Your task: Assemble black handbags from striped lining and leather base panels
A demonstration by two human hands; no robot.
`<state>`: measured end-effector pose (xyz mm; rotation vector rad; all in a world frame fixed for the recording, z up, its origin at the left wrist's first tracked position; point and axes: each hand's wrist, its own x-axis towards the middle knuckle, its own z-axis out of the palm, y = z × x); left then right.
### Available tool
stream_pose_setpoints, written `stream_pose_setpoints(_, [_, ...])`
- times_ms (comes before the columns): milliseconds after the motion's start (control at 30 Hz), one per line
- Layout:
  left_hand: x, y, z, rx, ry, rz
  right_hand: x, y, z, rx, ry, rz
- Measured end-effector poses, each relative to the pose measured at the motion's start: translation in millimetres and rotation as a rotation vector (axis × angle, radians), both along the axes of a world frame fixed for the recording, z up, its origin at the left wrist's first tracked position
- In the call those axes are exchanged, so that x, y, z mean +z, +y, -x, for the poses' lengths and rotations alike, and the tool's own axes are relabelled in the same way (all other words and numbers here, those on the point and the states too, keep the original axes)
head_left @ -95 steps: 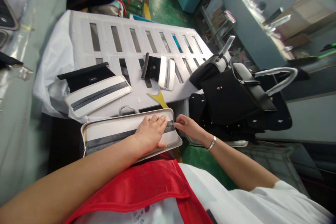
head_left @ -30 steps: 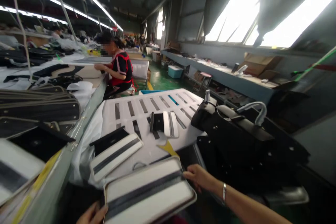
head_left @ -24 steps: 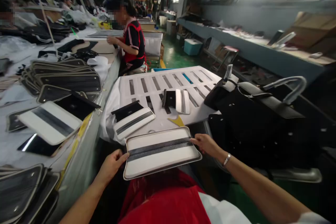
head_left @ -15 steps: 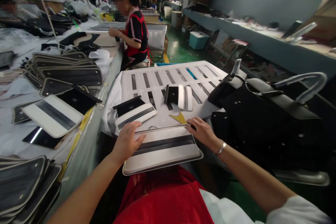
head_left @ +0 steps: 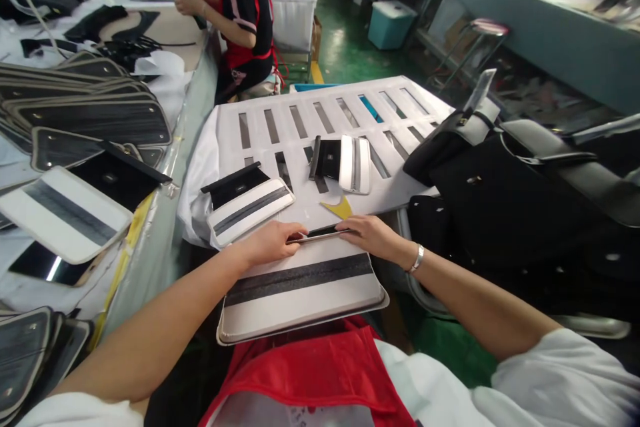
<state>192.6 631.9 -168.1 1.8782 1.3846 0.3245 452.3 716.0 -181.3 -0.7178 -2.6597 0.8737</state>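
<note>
In the workshop a white slotted table (head_left: 310,97) stands ahead. It carries two things with stripes, a flat piece (head_left: 250,207) and a folded piece (head_left: 353,163), plus one yellow scrap (head_left: 340,208). Nearer, one white panel (head_left: 300,293) with a single dark stripe lies across the lap. The left hand (head_left: 273,243) and right hand (head_left: 367,237) both pinch its far rim, fingers curled over it, a little apart. Black bags (head_left: 500,207) crowd the right. One person (head_left: 245,13) sits at the long table (head_left: 165,167) on the left.
</note>
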Motion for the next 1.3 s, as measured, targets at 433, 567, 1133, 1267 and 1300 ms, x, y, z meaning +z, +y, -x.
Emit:
stream_pose_setpoints(433, [5.0,-10.9,9.8,0.032,-0.059,0.025,-9.4,-6.0,-2.6,0.029,0.126,-0.076])
stream_pose_setpoints(567, [5.8,-10.8,7.4,0.019,-0.05,-0.002,-7.0,-6.4,-3.2,0.032,0.092,-0.092])
stream_pose_setpoints(1133, [0.6,-18.3,7.0,-0.338,0.26,-0.303,9.1,-7.3,-0.1,0.388,-0.239,-0.484])
stream_pose_setpoints(1267, [1.0,-23.5,6.4,-0.46,0.434,-0.424,25.2,-22.3,6.7,0.464,-0.411,-0.629])
stream_pose_setpoints(1300, [1.4,-25.2,6.1,-0.475,0.456,-0.449,29.3,-23.3,9.5,0.476,-0.438,-0.635])
